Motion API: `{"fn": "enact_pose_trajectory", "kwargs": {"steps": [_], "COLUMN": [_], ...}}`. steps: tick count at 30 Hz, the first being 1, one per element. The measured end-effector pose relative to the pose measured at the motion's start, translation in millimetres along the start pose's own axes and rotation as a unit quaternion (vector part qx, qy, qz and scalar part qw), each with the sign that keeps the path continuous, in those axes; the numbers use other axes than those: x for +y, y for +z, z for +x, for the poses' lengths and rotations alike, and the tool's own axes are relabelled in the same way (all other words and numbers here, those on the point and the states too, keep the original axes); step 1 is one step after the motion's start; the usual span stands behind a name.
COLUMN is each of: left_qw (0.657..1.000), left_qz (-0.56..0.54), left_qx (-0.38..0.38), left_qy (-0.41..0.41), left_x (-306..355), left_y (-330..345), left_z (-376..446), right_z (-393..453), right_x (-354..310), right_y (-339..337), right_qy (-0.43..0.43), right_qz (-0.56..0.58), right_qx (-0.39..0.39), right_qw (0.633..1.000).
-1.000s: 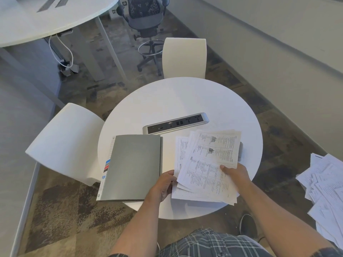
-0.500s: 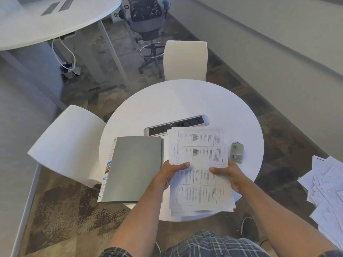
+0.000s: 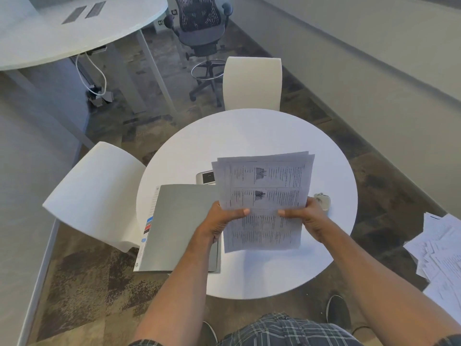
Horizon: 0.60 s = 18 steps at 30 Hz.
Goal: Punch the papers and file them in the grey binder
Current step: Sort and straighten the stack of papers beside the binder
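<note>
While both hands, left (image 3: 225, 219) and right (image 3: 309, 217), pinch the papers (image 3: 264, 198) at mid-edges above the bench (image 3: 249, 131), right of the closed binder (image 3: 179, 226), each grip is closed; the thin, floppy sheets likely slide apart unless squared.

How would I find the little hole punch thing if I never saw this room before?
Start at the round white table in the middle. Look along its right edge, just past the right hand that shares the grip on the stack of papers. The hole punch is the small pale grey lump lying there, far smaller than the flat grey binder on the table's left side.
</note>
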<state>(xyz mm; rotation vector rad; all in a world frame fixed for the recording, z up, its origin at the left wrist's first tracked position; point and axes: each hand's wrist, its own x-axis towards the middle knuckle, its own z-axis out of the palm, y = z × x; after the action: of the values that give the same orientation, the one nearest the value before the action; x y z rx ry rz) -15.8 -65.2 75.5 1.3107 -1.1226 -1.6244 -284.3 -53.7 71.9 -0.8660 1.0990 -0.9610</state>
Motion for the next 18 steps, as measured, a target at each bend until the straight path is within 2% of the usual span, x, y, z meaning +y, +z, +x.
{"fn": "enact_pose_trajectory", "kwargs": {"steps": [6, 11, 18], "left_qw": [1.000, 0.999, 0.997], "left_qz": [0.008, 0.042, 0.064], "left_qx": [0.013, -0.001, 0.038], "left_qy": [0.020, -0.005, -0.010], "left_x": [-4.6, -38.8, -46.4], "left_y": [4.9, 0.8, -0.5], "left_z": [-10.3, -21.7, -15.4], "right_z": [0.3, -4.4, -0.7], "right_x": [1.0, 27.0, 29.4], "right_y": [3.3, -3.7, -0.8], "right_qy": [-0.032, -0.002, 0.032], "right_qz": [-0.048, -0.123, -0.132], "right_qx": [0.014, 0.004, 0.025], "right_qw": [0.998, 0.992, 0.990]}}
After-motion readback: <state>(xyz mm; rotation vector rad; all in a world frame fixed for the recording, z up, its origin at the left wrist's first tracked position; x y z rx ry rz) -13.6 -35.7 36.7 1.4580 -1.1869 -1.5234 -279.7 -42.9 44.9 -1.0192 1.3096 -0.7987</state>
